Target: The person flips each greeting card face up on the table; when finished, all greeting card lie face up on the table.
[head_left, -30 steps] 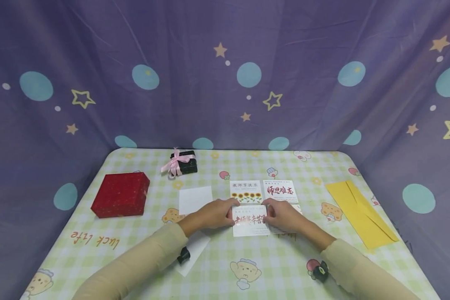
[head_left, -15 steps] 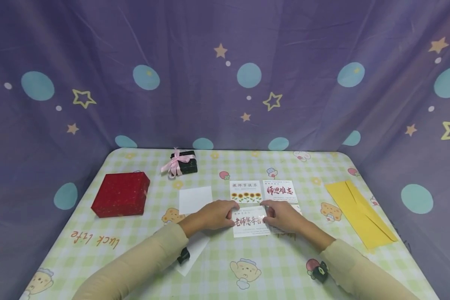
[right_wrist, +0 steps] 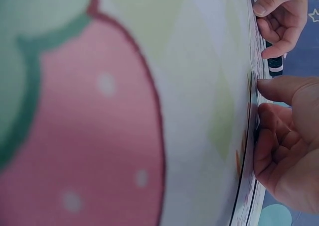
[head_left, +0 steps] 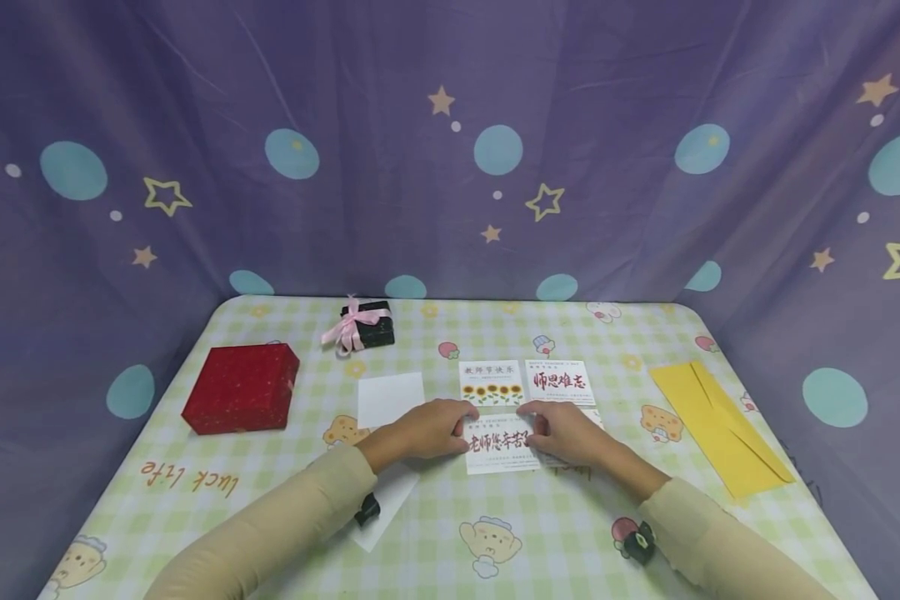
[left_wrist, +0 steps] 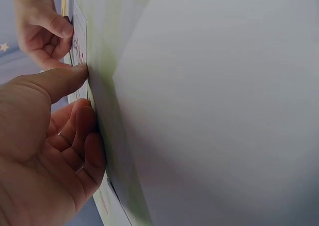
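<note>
Lying flat on the green-checked, cartoon-printed bench [head_left: 285, 500], the white paper greeting card with red brush lettering [head_left: 501, 443] sits in the near middle, just below two more cards. The left hand [head_left: 429, 429] presses on its left edge and the right hand [head_left: 562, 432] on its right edge; in the wrist views each thumb tip meets the card's edge while the other fingers curl loosely beneath, so each grip reads as a light pinch at a card edge, holding it against the bench.

Against the picture a second ago, the card has shifted slightly and settled squarer under the sunflower-printed white card [head_left: 491, 382]; the right hand's fingers have crept up toward the card's top right corner. The change is small, so this reads as a fine straightening of the card into the row, nearly done.

Beside the sunflower card lies a white card with bold red characters [head_left: 560, 382], and another card is partly hidden under the right hand. Further out lie a blank white paper sheet [head_left: 390, 399], a red glittery gift box [head_left: 242, 388], a small black box tied with pink ribbon [head_left: 366, 326] and a yellow paper envelope [head_left: 722, 437].
</note>
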### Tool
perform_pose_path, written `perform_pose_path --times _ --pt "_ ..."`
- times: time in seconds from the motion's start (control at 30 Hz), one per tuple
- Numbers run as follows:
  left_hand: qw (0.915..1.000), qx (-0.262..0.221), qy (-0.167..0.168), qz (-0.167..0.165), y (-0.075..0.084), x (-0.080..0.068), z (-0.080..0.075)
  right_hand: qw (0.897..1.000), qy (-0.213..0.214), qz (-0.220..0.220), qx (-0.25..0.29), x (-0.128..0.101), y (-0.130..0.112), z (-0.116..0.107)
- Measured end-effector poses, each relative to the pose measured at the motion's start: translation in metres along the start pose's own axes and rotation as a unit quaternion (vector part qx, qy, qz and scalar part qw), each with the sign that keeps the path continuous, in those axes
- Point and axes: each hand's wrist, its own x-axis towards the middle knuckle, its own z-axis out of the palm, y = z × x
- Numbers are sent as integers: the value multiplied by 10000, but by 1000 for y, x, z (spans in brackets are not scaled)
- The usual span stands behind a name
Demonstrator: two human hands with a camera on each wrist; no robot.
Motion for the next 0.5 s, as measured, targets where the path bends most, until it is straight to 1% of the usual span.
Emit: perform_pose_path --times 0.33,0.43,0.5 --pt "9999 97 -14 108 -3 0 -1 9998 -139 113 95 3 1 -2" --pt "9998 51 48 181 -6 -1 -6 9998 -166 18 95 6 -2 -11" --pt "9997 -36 145 181 -9 -2 -13 9997 -126 -175 84 9 -5 -19"
